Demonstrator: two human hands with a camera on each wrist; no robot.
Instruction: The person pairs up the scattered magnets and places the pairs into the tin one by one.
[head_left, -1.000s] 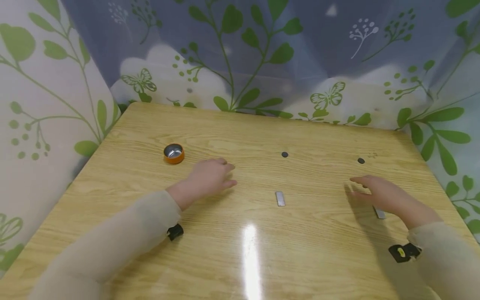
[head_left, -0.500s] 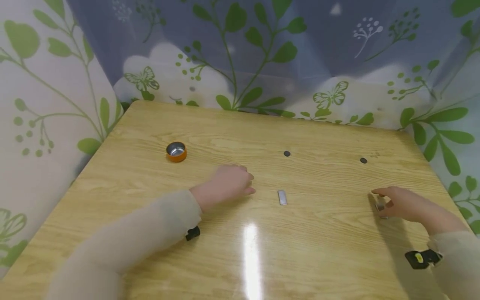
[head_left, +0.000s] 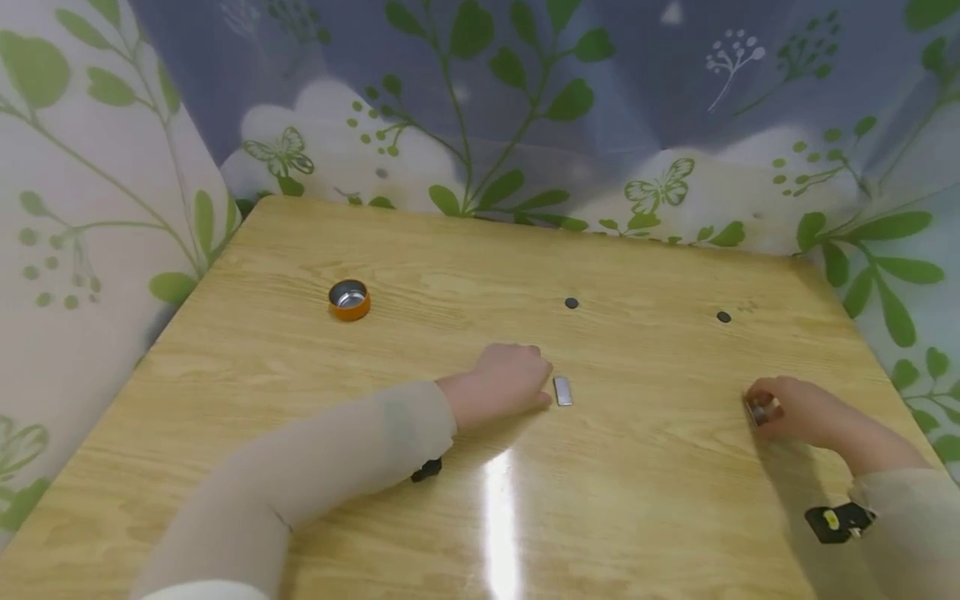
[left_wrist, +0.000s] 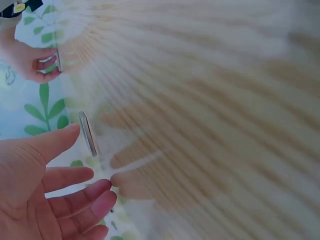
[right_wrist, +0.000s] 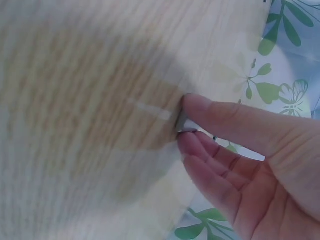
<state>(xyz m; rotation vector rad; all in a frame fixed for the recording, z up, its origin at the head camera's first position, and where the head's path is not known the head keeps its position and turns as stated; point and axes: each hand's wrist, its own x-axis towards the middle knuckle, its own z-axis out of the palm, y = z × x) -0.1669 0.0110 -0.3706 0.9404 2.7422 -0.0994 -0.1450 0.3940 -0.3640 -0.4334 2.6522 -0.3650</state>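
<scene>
- Silvery flat rectangular bar [head_left: 563, 391] lies just beside the left hand [head_left: 506, 385], fingers [left_wrist: 97, 189] parted, holding nothing; a stray nudge could skew it;
- right hand [head_left: 806, 411] pinches a second silvery bar [right_wrist: 183, 122]; uneven pressure could cause slipping.

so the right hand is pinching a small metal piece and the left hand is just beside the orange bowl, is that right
Not quite: the left hand is beside a second metal piece, well away from the orange bowl, as the head view shows. The right hand does pinch a small metal piece.
</scene>
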